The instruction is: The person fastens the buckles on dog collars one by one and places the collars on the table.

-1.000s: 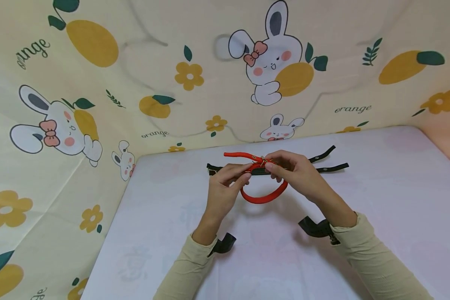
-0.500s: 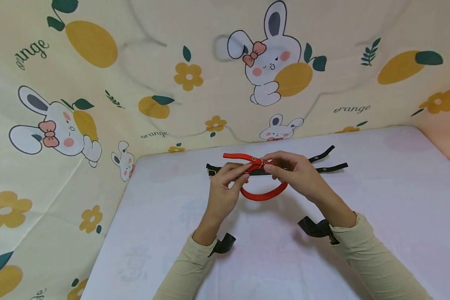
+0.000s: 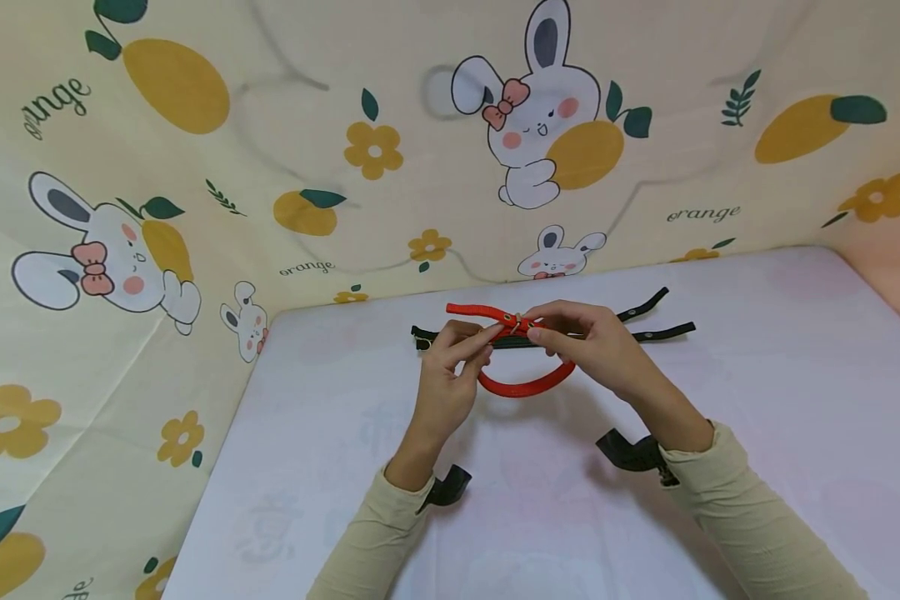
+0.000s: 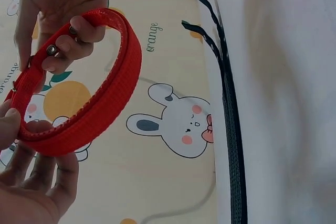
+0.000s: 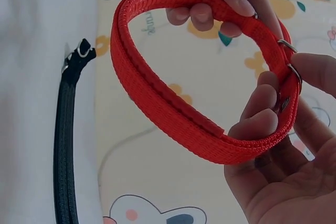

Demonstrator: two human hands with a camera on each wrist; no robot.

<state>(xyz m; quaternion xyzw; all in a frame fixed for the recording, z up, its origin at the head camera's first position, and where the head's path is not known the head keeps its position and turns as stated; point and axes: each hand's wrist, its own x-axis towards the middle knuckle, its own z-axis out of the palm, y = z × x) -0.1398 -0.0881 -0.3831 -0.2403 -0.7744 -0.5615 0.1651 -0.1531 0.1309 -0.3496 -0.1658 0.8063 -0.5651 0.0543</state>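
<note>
A red pet collar (image 3: 527, 390), bent into a loop, is held up between both hands above the table. My left hand (image 3: 448, 379) pinches its left side near the buckle, thumb against fingers. At the right side my right hand (image 3: 603, 346) grips the band beside the metal buckle (image 5: 295, 73), with the thumb by the metal in the right wrist view. The collar's loose end (image 3: 468, 309) sticks out past the buckle to the upper left. Metal eyelets (image 4: 51, 50) show on the band in the left wrist view.
Behind the hands, black collars (image 3: 663, 337) lie stretched side by side on the white-covered table (image 3: 525, 500); their buckle end (image 5: 79, 59) shows in the right wrist view. A patterned cloth (image 3: 390, 75) rises at the back and left. Black straps (image 3: 630, 452) hang at both wrists.
The collar's lower loop has risen slightly, and its buckle area has shifted a little left. Both hands keep their hold. The black collars stay in place.
</note>
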